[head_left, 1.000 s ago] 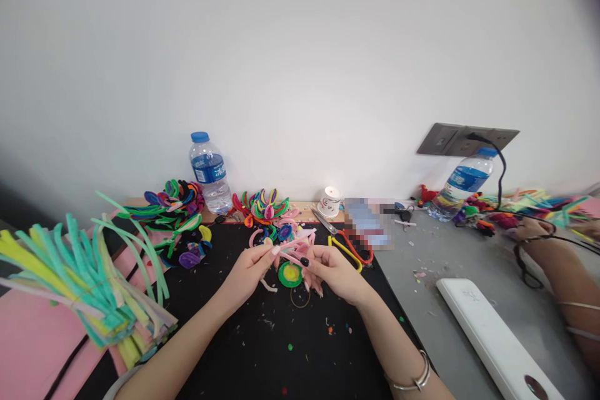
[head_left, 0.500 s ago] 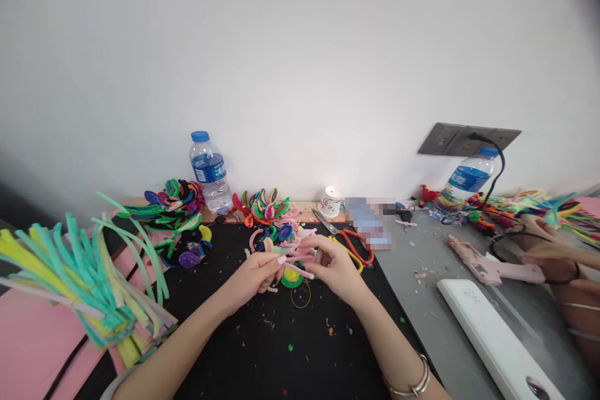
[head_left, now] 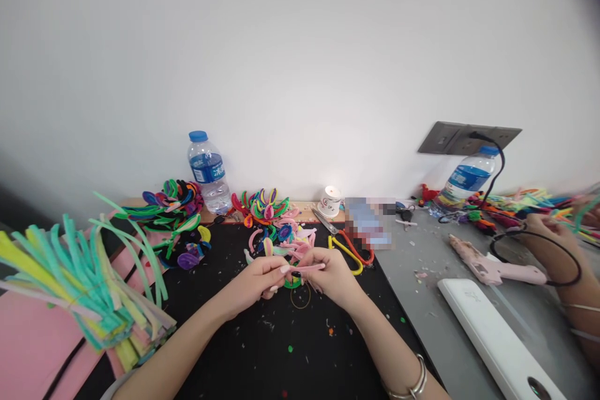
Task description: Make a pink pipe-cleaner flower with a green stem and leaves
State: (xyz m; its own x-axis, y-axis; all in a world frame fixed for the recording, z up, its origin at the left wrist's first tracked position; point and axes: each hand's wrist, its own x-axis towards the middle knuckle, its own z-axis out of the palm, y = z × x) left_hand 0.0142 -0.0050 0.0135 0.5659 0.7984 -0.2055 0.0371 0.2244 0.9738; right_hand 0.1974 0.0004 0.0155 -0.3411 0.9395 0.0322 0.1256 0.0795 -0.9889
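A short pink pipe cleaner (head_left: 307, 267) stretches between my two hands above the black mat (head_left: 262, 350). My left hand (head_left: 265, 278) pinches its left end between thumb and forefinger. The fingers of my right hand (head_left: 330, 272) are closed on the right part of it. Just behind my hands lies a pile of pink pipe-cleaner pieces (head_left: 300, 249), with a green coiled piece (head_left: 291, 283) partly hidden under my fingers. A thin rubber band (head_left: 300, 297) rests on the mat in front of them.
Bundled pipe cleaners (head_left: 84, 287) lie at left. Behind stand a water bottle (head_left: 207, 172) and a paper cup (head_left: 330, 201), near scissors with red and yellow handles (head_left: 359, 253). At right are a pink glue gun (head_left: 497, 269), a white case (head_left: 497, 337) and a co-worker's hand (head_left: 546, 237).
My hands have come slightly lower and closer together, and the pink pipe cleaner has turned from slanting to nearly level. At right, the co-worker's hands have shifted away from the glue gun.
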